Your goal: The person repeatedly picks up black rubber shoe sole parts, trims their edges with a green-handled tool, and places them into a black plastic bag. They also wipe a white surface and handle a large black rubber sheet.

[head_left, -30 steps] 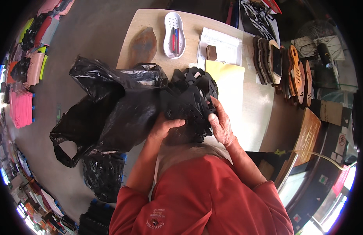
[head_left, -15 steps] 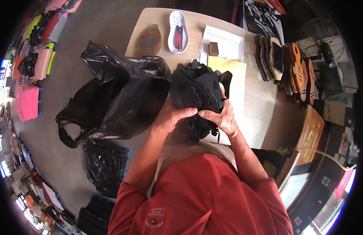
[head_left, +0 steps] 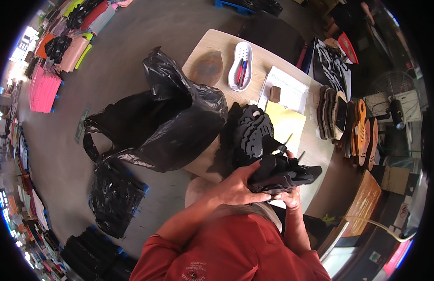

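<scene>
Black pieces (head_left: pixel 283 174), stacked, gripped between left hand (head_left: pixel 241 187), right hand (head_left: pixel 291 198)

The left hand (head_left: pixel 239 187) and right hand (head_left: pixel 290 198) had drawn a bundle of black cut pieces (head_left: pixel 281 175) nearer the body, apparently split from the black stack (head_left: pixel 252 132) beyond it; a person (head_left: pixel 349 19) had come into view at upper right.

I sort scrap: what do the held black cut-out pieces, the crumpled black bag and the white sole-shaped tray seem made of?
Black cut-out pieces: matt, perhaps rubber or foam sheet, with thin edges.
Crumpled black bag: thin glossy plastic film, from its creases and highlights.
White sole-shaped tray: possibly moulded plastic or foam, its rim smooth.
</scene>
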`<state>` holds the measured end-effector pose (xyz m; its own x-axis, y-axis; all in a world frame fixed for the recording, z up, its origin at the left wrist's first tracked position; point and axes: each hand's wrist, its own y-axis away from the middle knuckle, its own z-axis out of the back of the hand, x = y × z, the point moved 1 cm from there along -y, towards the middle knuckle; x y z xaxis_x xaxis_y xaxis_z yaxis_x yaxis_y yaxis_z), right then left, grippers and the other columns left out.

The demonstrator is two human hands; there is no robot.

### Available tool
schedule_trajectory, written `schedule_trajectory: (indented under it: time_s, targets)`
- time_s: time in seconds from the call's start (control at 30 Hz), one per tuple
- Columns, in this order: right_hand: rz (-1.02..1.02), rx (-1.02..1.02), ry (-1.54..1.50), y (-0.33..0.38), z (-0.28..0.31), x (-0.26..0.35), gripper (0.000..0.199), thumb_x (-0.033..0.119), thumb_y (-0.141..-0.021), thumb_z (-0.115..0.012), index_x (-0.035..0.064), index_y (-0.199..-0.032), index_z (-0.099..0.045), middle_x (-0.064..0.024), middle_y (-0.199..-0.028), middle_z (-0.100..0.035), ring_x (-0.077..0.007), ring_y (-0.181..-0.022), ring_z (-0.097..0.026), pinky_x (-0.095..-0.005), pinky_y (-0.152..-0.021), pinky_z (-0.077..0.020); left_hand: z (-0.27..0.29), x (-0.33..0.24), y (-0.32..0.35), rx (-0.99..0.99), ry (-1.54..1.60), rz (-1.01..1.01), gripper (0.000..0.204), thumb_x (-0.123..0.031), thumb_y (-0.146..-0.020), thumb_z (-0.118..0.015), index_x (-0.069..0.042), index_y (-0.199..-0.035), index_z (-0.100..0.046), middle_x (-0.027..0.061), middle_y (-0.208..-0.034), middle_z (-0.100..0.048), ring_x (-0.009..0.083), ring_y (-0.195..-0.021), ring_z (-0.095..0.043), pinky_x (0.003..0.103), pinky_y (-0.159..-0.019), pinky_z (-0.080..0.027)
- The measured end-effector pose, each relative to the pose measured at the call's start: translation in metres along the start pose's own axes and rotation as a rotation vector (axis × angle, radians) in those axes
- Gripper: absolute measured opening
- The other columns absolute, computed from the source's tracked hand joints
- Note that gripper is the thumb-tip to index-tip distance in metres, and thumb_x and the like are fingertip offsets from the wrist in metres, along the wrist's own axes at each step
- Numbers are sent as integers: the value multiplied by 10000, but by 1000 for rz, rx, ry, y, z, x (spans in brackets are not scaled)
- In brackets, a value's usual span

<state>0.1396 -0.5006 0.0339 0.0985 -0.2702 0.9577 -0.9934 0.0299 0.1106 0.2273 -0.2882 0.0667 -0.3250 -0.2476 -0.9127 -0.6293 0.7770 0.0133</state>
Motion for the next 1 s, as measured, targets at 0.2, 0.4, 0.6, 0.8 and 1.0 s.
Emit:
schedule_trajectory:
  time_s: [0.2,0.4,0.6,0.8,1.0]
  targets:
    - [92,-21,73,-8,3,21,1611,540,-495,-1029,68,-1689,-57,-198,-1730,-116,-347,-1567,-262,-526,-1259,-290,-7,-16,0,61,-133,-10,628,-53,-836,-819,3,-1399,-546,100,-1222,-684,154,-1109,-629,325,-1014,-509]
    - [82,114,-259,-16,5,27,1622,336,-553,-1047,144,-1685,98,-242,-1649,-317,-379,-1523,-357,-525,-1261,-303,-12,-26,-10,98,132,43,643,-48,-840,-832,7,-1406,-533,82,-1255,-659,137,-1126,-600,309,-1008,-504]
    - [-10,0,170,-20,2,47,928,315,-611,-1013,-37,-1374,-616,-154,-1313,-680,-269,-1215,-640,-441,-1078,-489,0,-39,-16,-133,-2,64,753,-121,-833,-876,17,-1462,-487,93,-1308,-644,163,-1184,-595,337,-1062,-488]
    - [-84,-187,42,-47,-36,59,651,91,-763,-888,-18,-1348,-625,-107,-1206,-721,-218,-1061,-690,-364,-970,-549,11,-54,-45,-309,-139,51,969,-174,-817,-903,38,-1565,-324,164,-1410,-606,219,-1301,-575,373,-1121,-459]
    - [-47,-185,-371,-53,-38,78,565,14,-792,-858,-16,-1298,-609,-113,-1097,-711,-234,-965,-710,-351,-881,-592,1,-93,-38,-259,-24,-10,1457,-123,-728,-968,-20,-1651,155,254,-1510,-509,282,-1385,-522,399,-1178,-399]
